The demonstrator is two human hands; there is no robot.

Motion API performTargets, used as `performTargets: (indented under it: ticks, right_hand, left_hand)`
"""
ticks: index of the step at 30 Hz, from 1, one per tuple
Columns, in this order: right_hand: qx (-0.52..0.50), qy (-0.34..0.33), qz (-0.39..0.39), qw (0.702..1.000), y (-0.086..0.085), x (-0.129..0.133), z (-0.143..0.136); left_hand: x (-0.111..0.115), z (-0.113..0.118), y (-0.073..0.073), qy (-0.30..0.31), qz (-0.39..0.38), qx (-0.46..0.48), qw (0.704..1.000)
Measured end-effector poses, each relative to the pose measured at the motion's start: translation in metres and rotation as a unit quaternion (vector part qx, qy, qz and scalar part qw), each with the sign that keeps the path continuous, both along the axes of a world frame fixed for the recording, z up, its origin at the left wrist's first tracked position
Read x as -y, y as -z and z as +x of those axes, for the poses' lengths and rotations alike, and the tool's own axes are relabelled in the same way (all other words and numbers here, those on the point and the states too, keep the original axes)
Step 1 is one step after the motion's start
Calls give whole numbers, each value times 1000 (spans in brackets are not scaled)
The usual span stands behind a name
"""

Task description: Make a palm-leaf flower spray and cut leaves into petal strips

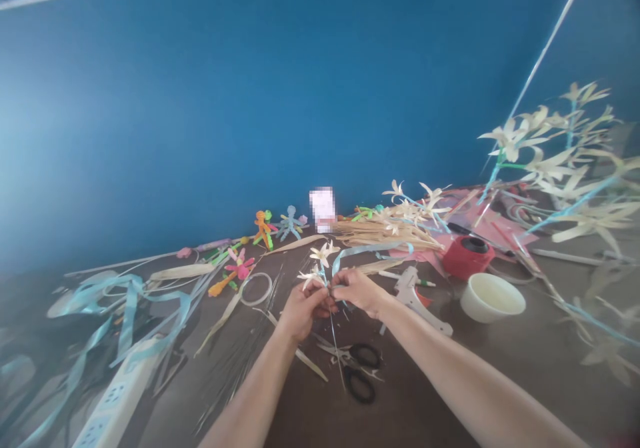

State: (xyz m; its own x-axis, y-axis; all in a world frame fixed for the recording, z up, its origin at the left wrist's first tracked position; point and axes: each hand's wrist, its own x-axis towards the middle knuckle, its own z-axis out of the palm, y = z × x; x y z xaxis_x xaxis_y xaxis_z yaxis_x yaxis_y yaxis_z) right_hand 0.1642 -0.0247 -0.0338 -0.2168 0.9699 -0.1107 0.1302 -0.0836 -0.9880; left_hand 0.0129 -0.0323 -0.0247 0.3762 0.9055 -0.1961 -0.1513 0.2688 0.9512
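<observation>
Blue wall (280, 101) rises behind your dark bench (420, 401), whose far edge runs along its foot. Midway along the bench, you have a small cream-petalled flower spray (323, 253) upright between your hands. Your left hand (300, 309) is closed on its stem, thumb and fingers gripping just below the blooms. Your right hand (356, 289) is pinched in against the same stem, its fingertips next to the left ones; a light-blue ribbon (363, 249) curves away beside it, and you cannot tell whether those fingers hold the ribbon as well. So the blooms stand above your left hand, and the thin wire stem (335, 341) runs down below both hands toward the bench's near edge.

Under your wrists lie black-handled scissors (360, 389), crossed by the lower wire in this view. Just right of your right hand rests a white glue gun (413, 295), then a white bowl (493, 298) and a red tape dispenser (467, 258) behind it. Dried husks (395, 233) are heaped near the far edge, and larger cream flowers (510, 140) on blue-wrapped stems fill the far right corner. Toward your left edge are tangled light-blue ribbons (131, 301), a white power strip (113, 395) near the near left corner, and fuzzy pink (241, 263) and orange flowers (261, 227).
</observation>
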Motion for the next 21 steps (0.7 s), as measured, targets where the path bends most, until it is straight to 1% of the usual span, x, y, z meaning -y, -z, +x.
performTargets:
  ticks: [7,12,21]
  right_hand:
    - [17,-3,4,1000,-5,2,1]
    - [29,7,22,999,-7,1,2]
    - [28,-10,42,999,-7,3,4]
  left_hand:
    - [-1,-2,2,2,3,5,1000]
    - [-1,-2,3,-2,6,3,1000]
    - [1,-1,-3,-6,10,-5,1000]
